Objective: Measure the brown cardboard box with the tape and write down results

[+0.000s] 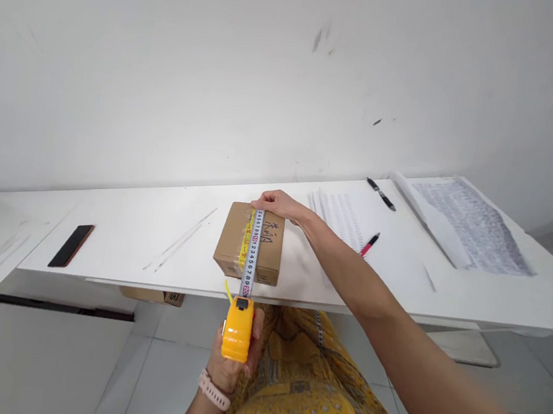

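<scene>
A brown cardboard box (226,238) with yellow printed tape and black handwriting on top sits near the front edge of the white desk. My left hand (226,370) is wrapped around a yellow tape measure (236,340) just off the desk edge. From its case the measuring blade (253,251) runs out across the box top, away from me. At the far edge of the box, my right hand (279,203) pinches the blade's end, which its fingers partly cover. A thin yellow strap shows beside the case.
A black phone (71,245) lies on the desk at left. To the right are printed sheets (345,219), a red pen (369,244), a black pen (381,194) and a densely written sheet (476,225). A wall rises behind the desk (127,229). Another box (152,295) shows below it.
</scene>
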### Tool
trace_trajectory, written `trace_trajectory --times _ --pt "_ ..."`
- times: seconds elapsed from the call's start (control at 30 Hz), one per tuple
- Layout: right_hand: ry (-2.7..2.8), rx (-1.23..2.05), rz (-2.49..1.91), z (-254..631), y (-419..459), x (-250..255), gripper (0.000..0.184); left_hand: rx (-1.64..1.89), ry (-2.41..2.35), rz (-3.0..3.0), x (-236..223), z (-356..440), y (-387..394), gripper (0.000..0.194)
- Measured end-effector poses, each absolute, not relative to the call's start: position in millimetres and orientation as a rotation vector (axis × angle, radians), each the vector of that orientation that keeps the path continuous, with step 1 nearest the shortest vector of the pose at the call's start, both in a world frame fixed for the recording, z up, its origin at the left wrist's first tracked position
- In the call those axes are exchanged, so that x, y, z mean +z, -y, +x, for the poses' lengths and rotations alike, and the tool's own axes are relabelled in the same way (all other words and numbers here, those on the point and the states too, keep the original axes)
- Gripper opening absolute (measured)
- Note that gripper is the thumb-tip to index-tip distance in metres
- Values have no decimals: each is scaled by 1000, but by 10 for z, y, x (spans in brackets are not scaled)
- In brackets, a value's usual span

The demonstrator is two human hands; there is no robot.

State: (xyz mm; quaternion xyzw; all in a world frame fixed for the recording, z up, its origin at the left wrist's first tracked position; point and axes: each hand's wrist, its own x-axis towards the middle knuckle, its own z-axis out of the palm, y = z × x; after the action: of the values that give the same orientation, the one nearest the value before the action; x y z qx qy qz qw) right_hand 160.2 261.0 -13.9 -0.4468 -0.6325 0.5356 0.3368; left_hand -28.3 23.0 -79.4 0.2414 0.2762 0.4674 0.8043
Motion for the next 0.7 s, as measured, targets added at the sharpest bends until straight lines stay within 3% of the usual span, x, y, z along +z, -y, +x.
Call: trace_trajectory --times 0.1,0.37,0.57,0.7 --pt "1655 1394 -1157 1604 -2617 -154 42 1148 -485 430 -857 -293 -212 37" --pt "1669 1235 -1116 1582 -2563 -78 41 1072 -492 380 -911 -355 -225 27" --pt "1692 958 -1008 1773 -2024 279 30 1064 -301 286 -825 -502 -172 30" --pt "1703 904 -1076 1897 -1545 260 30 1085 -260 315 -680 -688 -184 28"
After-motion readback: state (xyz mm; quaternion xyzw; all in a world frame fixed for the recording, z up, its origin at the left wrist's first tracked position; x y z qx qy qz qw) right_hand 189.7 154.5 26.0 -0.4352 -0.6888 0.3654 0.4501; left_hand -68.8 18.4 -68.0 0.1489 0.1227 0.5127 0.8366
